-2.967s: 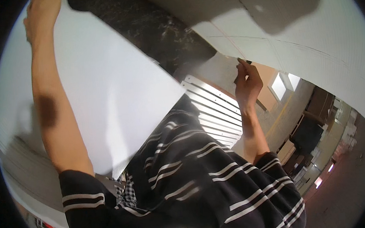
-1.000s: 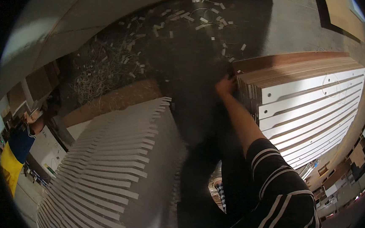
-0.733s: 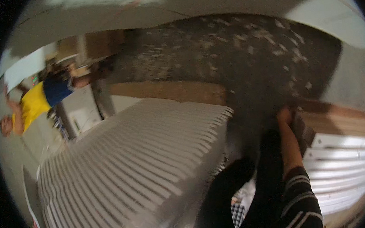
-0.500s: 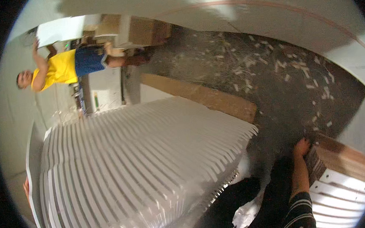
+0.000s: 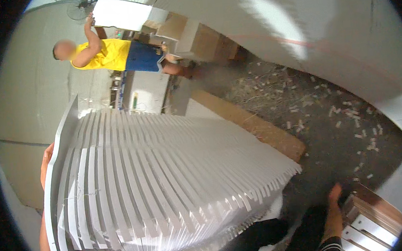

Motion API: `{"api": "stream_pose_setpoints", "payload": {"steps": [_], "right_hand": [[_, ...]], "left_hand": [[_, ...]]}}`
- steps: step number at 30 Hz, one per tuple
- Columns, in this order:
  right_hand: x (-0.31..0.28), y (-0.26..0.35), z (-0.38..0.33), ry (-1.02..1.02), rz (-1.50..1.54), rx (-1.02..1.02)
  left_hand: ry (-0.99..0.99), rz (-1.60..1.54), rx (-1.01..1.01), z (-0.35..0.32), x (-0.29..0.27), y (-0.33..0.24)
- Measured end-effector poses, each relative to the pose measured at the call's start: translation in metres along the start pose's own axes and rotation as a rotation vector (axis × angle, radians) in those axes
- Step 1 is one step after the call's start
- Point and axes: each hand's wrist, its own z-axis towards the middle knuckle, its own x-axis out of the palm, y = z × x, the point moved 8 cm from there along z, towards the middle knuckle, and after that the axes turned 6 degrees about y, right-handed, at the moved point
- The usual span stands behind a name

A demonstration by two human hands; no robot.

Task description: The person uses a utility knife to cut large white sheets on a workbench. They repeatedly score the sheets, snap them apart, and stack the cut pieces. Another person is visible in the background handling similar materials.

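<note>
**Fanned stack of white panels on the left, second pile under the right hand**

We read the work as mid-way: a large stack of white panels (image 5: 168, 184) leans fanned out in front of us, edge after edge showing like pages, and nothing in the view says the handling is finished. A second pile of panels (image 5: 373, 220), white faces with brown wood edges, lies at the lower right, so we judge that sheets are being moved or sorted between places, with plenty left to deal with.

Our left hand (image 5: 46, 157) sits at the far left edge of the fanned stack, behind its outermost sheet; only part of it shows, so we cannot tell whether the fingers grip the sheet or merely rest against it. Our right hand (image 5: 335, 195) reaches down to the corner of the lower-right pile, touching or just beside it; whether it is closed on anything we cannot tell either.

The panels look thin, flat and smooth, bright white on the faces, closely packed. The dark floor (image 5: 332, 130) is littered with pale offcuts, and a long brown board (image 5: 257, 131) lies beyond the stack. Farther off, a person in a yellow shirt (image 5: 107, 55) lifts a white sheet (image 5: 123, 14) overhead.
</note>
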Motion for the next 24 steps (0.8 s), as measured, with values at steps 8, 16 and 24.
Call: {"api": "stream_pose_setpoints", "payload": {"steps": [8, 16, 24], "right_hand": [[-0.112, 0.204, -0.105, 0.441, 0.65, 0.11], [-0.293, 0.285, -0.248, 0.374, 0.738, 0.135], [-0.468, 0.398, -0.369, 0.665, 1.369, 0.214]], "left_hand": [[0.018, 0.226, -0.017, 0.004, 0.017, 0.016], [0.079, 0.469, -0.009, 0.006, 0.049, 0.015], [0.046, 0.519, -0.101, 0.012, 0.057, 0.01]]}}
